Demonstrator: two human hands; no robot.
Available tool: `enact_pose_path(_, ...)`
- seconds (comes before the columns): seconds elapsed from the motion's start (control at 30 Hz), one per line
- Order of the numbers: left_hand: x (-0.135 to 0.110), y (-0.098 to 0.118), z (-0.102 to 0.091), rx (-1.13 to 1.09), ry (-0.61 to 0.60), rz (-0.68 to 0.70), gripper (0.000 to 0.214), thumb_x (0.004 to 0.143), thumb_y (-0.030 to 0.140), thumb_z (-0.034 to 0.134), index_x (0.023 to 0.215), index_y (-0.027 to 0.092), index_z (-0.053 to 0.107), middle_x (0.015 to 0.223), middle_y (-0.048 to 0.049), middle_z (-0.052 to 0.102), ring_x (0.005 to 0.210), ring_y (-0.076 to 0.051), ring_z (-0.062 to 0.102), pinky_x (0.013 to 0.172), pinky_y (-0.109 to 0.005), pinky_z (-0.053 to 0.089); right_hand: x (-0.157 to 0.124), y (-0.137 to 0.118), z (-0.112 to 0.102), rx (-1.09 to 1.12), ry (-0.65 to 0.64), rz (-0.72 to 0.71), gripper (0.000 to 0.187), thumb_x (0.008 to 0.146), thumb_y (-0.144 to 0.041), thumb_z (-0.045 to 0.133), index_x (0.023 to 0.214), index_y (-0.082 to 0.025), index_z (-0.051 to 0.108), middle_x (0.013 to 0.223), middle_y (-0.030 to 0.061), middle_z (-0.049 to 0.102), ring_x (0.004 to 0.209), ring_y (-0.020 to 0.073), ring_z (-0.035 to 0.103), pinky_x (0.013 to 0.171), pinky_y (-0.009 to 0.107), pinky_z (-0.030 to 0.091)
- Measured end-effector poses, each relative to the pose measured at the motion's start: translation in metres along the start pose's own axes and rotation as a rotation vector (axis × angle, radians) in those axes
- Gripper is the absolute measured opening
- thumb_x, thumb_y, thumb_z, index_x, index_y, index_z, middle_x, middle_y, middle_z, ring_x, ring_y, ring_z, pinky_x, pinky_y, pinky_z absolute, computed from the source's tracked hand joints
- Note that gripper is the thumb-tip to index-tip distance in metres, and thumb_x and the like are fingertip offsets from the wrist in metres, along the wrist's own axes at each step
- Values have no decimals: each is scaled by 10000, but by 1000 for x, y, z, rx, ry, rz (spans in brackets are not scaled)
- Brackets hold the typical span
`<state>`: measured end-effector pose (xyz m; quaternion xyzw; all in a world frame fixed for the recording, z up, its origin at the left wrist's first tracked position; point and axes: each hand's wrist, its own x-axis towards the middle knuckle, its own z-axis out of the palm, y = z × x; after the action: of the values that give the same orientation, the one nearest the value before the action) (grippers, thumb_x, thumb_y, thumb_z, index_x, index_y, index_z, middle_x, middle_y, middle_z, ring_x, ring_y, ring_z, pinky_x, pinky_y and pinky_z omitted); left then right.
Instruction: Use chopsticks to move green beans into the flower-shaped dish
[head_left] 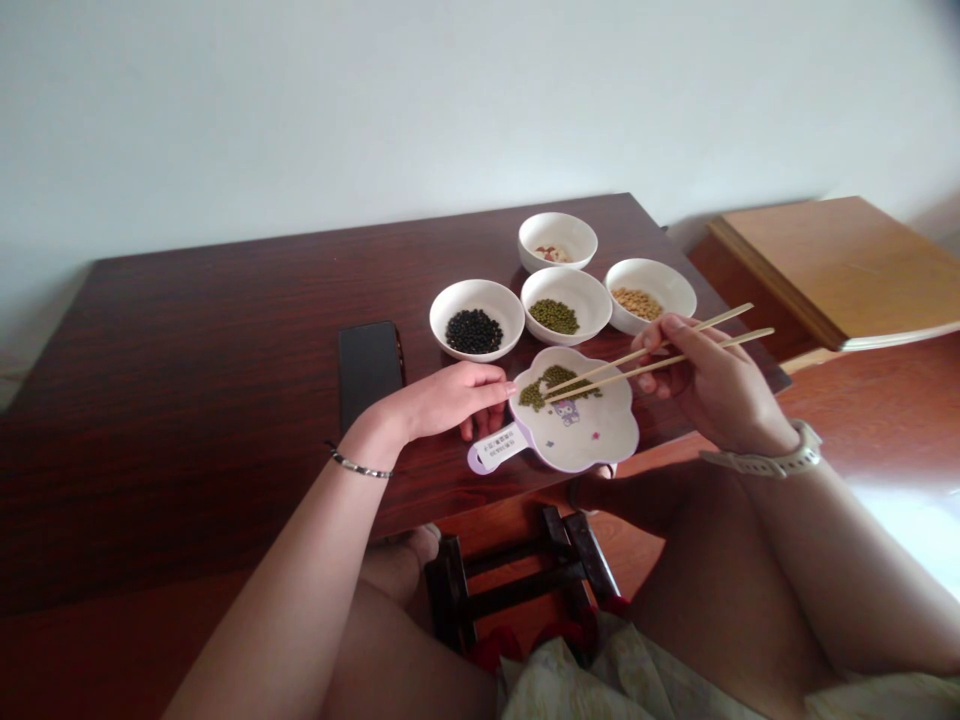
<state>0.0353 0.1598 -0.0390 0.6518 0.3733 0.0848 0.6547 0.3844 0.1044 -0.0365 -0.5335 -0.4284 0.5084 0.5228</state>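
Chopsticks [615, 378] pinched in right hand [712, 390], tips among beans [534, 395]; left hand [450, 400] touches plate [600, 440] at 9 o'clock rim, clasp unclear. Slack pinch likely drops beans.

Home room: low wooden table [187, 380], bean bowls [450, 305] (plain white wall [375, 100])

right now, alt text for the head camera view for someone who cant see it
A person's right hand holds chopsticks with their tips at green beans on a flower-shaped plate, while the left hand rests at its rim. Behind stand four white bowls on a dark wooden table, a phone to their left.
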Motion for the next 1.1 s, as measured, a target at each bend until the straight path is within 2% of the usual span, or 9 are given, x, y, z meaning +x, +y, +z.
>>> enact_pose_path(0.23, 0, 0, 0, -7, 4, -15, 554, 1241, 698, 820, 1007, 205, 724, 937, -39, 791, 830, -192, 739, 710, -325, 595, -2, -1, 2, 5, 22, -3, 481, 1115, -621, 1017, 874, -249, 830, 804, 48, 748, 614, 144, 667, 461, 224, 576)
enact_pose_path(0.53, 0, -1, 0, -4, 5, -2, 546, 1246, 692, 814, 1012, 206, 730, 914, -33, 787, 799, -183, 710, 715, -328, 598, -1, 2, 1, 3, 40, -12, 509, 1072, -666, 1055, 886, -256, 820, 862, 33, 750, 627, 137, 696, 462, 217, 583)
enact_pose_path(0.9, 0, 0, 0, -1, 7, -14, 531, 1233, 677, 835, 993, 217, 724, 904, -34, 790, 783, -185, 705, 720, -336, 594, 2, -4, -2, 142, 126, -91, 385, 1124, -445, 1000, 864, -240, 802, 930, 44, 735, 644, 117, 628, 483, 253, 425)
enact_pose_path(1.1, 0, -2, 1, -10, 44, 0, 565, 1163, 769, 871, 932, 266, 760, 911, -49, 827, 808, -231, 744, 716, -360, 603, 16, -4, -8, 285, 208, -163, 360, 1115, -365, 1012, 891, -229, 764, 968, 11, 675, 691, 86, 631, 531, 179, 451)
